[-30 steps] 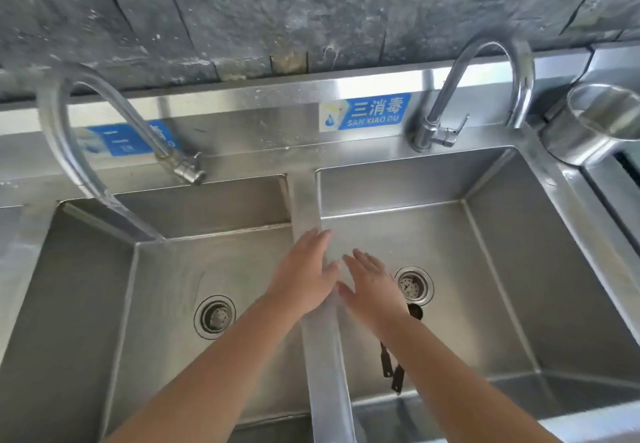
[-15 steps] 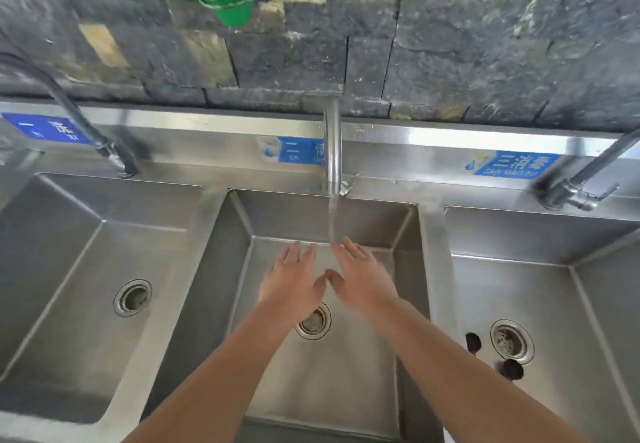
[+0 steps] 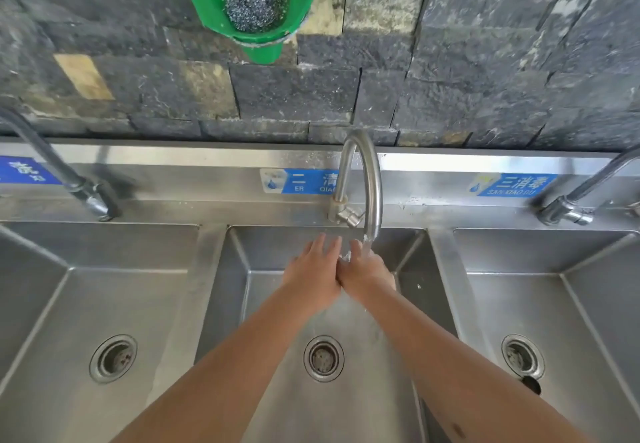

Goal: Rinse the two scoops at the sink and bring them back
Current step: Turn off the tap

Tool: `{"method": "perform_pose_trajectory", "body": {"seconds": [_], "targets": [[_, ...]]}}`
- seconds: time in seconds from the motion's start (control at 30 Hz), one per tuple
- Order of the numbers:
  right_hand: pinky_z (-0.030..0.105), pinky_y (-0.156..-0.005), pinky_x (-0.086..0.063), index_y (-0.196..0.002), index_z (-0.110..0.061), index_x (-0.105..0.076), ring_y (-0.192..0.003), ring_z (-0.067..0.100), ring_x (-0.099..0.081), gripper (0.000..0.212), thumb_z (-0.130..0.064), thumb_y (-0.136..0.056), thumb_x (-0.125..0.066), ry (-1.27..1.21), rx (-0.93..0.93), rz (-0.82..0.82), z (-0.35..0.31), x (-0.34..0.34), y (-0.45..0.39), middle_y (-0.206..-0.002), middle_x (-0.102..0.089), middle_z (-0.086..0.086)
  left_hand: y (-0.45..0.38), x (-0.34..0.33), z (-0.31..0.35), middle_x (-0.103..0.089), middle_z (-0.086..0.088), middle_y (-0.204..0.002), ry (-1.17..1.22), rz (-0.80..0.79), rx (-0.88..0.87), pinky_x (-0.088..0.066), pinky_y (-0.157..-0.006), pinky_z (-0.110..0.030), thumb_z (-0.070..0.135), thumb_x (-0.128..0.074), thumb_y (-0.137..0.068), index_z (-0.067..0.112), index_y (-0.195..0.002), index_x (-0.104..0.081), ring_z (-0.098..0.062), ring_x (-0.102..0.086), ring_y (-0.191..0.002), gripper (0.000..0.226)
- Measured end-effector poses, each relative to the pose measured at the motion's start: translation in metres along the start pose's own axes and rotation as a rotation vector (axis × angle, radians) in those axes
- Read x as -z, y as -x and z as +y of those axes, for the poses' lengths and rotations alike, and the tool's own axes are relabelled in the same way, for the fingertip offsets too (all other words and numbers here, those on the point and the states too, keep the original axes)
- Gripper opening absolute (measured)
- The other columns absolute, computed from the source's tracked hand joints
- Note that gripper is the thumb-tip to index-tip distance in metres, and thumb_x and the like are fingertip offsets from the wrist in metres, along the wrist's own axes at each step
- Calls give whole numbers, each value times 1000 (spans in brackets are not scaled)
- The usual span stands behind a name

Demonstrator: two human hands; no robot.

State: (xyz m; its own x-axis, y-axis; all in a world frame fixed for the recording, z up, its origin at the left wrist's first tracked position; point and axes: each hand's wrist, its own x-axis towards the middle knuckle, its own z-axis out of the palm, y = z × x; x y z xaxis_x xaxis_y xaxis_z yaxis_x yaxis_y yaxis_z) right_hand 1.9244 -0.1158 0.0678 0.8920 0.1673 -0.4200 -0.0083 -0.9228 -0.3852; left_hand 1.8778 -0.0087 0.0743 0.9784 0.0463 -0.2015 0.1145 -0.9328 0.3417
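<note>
My left hand (image 3: 311,269) and my right hand (image 3: 365,269) are side by side and touching under the running water of the middle tap (image 3: 367,183), above the middle basin (image 3: 242,280). Both hands hold nothing, and their fingers are spread. A small dark piece of one scoop (image 3: 531,384) shows in the right basin (image 3: 588,304) just below its drain; my right forearm hides the rest. The other scoop is out of sight.
Three steel basins sit in a row, each with a drain and a tap. A green holder (image 3: 256,2) with a steel-wool scourer hangs on the dark stone wall above. Blue labels run along the steel backsplash.
My view has swung left from the right basin to the middle one. My hands have moved up under the running tap and come together, now touching.
</note>
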Motion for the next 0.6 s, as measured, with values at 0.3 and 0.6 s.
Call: {"method": "perform_pose_trajectory", "body": {"seconds": [0.3,0.6], "targets": [[46,-103,-48,-142,-23,-40,-131,28,-51,58,-45,-89,-51,-386,-105,136,7,-1,-78,-151,-43,10,-89,8,-4,-12,-13,-159,15,52,-46,-48,-98,-53,26,-68,-80,33,-150,-8,-38,-36,-136,93],[-9,-64,-34,-145,-5,-38,-126,29,-50,41,-20,-106,-37,-387,-5,203,15,-24,-126,-145,-48,16,-126,-1,-17,11,-8,-164,59,-34,-85,-55,-88,-50,20,-68,-82,29,-148,-21,-34,-61,-115,81]]}}
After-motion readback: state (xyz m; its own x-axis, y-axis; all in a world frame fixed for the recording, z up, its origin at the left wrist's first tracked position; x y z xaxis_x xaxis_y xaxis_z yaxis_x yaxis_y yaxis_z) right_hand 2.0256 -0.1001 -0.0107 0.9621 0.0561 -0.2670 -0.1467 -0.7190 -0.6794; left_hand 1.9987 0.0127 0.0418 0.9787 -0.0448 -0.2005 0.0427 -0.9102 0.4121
